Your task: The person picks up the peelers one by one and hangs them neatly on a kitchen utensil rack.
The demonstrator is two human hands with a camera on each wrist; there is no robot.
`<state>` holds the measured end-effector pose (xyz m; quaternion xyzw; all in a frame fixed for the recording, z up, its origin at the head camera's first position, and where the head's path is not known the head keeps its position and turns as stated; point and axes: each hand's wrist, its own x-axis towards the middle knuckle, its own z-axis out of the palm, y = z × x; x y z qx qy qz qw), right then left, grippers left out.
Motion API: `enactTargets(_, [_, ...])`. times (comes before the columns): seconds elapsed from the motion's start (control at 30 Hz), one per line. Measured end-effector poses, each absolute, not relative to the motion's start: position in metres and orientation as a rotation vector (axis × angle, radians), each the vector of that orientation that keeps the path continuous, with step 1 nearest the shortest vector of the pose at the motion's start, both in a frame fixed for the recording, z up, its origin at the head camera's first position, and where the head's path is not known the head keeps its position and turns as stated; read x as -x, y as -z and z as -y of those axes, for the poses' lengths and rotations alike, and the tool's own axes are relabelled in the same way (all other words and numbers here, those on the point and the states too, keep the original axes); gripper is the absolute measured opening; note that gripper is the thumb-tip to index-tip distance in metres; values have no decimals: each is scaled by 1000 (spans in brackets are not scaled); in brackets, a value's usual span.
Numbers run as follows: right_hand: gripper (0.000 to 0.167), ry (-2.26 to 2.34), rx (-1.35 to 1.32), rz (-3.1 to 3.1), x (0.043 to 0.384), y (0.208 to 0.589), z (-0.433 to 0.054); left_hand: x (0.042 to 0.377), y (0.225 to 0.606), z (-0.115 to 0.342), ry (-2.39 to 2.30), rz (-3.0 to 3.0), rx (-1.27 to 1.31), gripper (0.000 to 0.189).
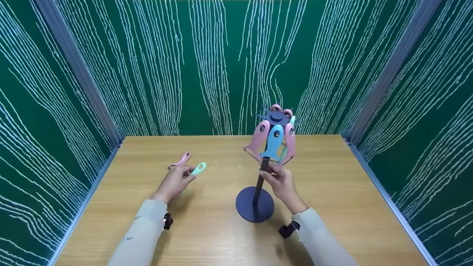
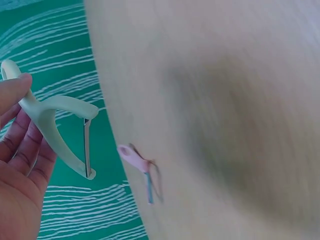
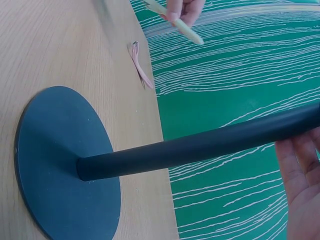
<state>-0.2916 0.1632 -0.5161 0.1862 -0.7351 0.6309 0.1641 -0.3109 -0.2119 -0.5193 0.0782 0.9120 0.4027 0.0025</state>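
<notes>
My left hand point(image 1: 173, 183) pinches a mint-green Y-shaped peeler point(image 2: 47, 115) by its handle, above the table. The metal blade of the peeler faces away from the palm in the left wrist view. My right hand point(image 1: 282, 183) grips the upper pole of a dark stand point(image 3: 165, 156), thumb on one side and fingers on the other. On the stand's hooked top hang several utensils, among them a blue one point(image 1: 274, 140) and pink ones point(image 1: 258, 136). Their lower ends are partly hidden behind one another.
A pink peeler point(image 1: 182, 159) lies on the wooden table point(image 1: 207, 229), just beyond my left hand. The stand's round base point(image 1: 245, 203) is right of the table's middle. Green walls point(image 1: 207, 66) with white streaks enclose the back and sides.
</notes>
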Motion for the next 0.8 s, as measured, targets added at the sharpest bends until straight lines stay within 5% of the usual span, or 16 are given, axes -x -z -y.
enactTargets(0.8, [26, -1792, -534, 2119, 290, 516, -165, 305, 472, 173, -1435, -2972, -661, 29])
